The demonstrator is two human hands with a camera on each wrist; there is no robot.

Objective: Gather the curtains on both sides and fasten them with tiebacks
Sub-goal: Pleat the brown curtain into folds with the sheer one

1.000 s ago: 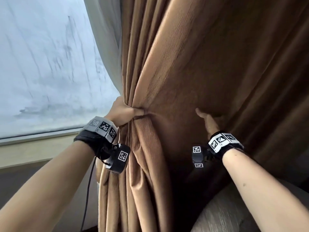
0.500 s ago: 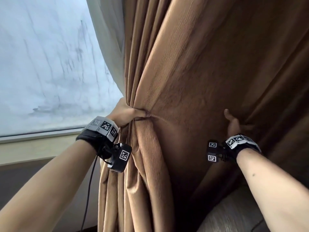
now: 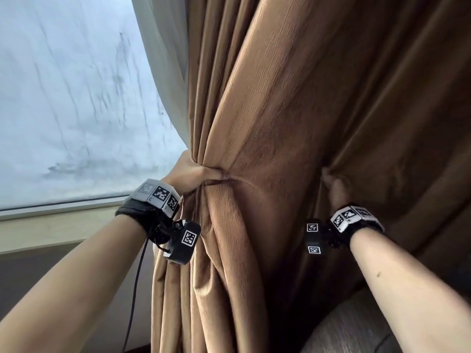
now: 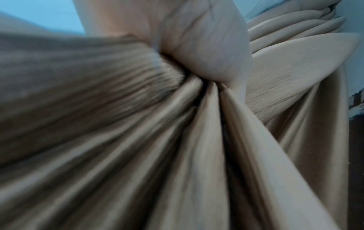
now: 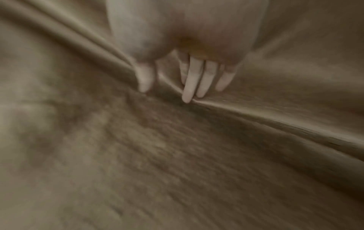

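Observation:
A brown ribbed curtain (image 3: 280,110) hangs to the right of the window. My left hand (image 3: 196,174) grips its left part, bunched into tight folds at waist height; the left wrist view shows that hand (image 4: 197,46) closed round the gathered curtain (image 4: 138,140). Further right, my right hand (image 3: 334,189) holds a fold of the spread fabric, which puckers toward it. In the blurred right wrist view, the right hand (image 5: 167,91) has a ridge of the curtain (image 5: 256,113) between its thumb and its long fingers. No tieback shows in any view.
A pale sheer curtain (image 3: 163,72) hangs behind the brown one beside the streaked window pane (image 3: 63,98). A light sill (image 3: 51,225) runs below it. A black cable (image 3: 135,289) hangs from my left wrist. A grey upholstered surface (image 3: 356,327) sits at lower right.
My right hand has slid to the right across the curtain and taken a fold further out. The left hand keeps its grip on the bunched folds in the same place.

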